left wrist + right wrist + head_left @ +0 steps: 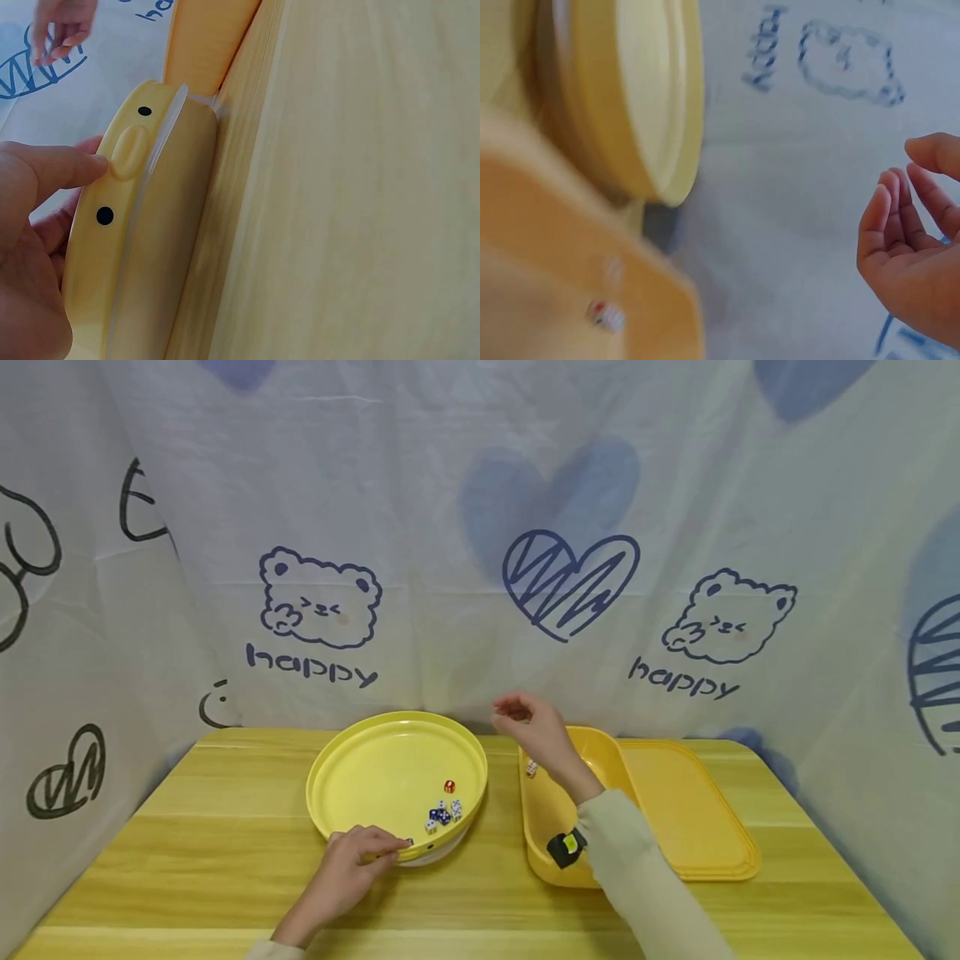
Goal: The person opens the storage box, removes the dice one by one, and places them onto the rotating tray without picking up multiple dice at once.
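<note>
My left hand [352, 868] grips the near rim of a round yellow container [375, 760]. In the left wrist view its thumb lies beside a raised beak [130, 152] between two black eyes, with other fingers behind the rim. Inside the container, towards the near right, are a red die [450, 787] and several white and blue dice [444, 817]. A small dark thing shows by the left fingertips; its kind is unclear. My right hand [536, 727] hangs above the far left of an orange box [543, 822], fingers loosely bent around nothing visible. One white die [605, 316] lies in that box.
A flat orange lid [686, 810] lies against the box's right side. Both containers stand on a wood-grain table [187, 843]. A printed curtain [435, 568] hangs close behind the table's far edge, with more cloth along the sides.
</note>
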Tool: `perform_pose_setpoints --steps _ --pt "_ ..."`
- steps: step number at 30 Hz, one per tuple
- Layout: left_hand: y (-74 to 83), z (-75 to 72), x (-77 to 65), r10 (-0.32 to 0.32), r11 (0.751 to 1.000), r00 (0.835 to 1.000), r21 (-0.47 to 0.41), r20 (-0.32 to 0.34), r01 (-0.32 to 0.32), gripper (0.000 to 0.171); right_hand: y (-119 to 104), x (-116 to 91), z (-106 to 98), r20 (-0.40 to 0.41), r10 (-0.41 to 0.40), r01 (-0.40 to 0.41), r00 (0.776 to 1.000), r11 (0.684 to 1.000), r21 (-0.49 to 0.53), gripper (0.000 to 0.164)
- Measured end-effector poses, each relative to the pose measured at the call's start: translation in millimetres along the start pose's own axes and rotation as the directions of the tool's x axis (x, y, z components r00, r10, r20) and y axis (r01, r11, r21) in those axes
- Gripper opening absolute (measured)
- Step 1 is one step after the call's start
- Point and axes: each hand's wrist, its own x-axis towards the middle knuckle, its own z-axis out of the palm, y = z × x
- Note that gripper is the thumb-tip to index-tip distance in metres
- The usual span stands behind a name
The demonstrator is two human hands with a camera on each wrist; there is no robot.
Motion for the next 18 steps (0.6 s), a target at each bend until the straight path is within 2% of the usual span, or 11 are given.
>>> perform_pose_setpoints --steps 5,10,18 --pt "0.0 -0.4 0.3 -0.004 1.0 1.0 -0.006 0.018 0.004 0.016 30.8 7.8 -10.2 -0.047 0.05 -0.051 0.998 0.998 -0.021 0.018" --pt "0.1 -0.8 0.2 -0.004 1.0 1.0 -0.018 0.015 0.005 0.016 52.4 9.1 -18.7 -0.047 0.097 -0.099 0.994 0.995 -0.031 0.019" --pt "-0.3 0.0 -1.1 0.0 1.0 1.0 -0.013 0.0 0.0 0.017 75.7 9.8 -21.2 -0.03 0.09 -0.092 0.996 0.993 -0.075 0.017"
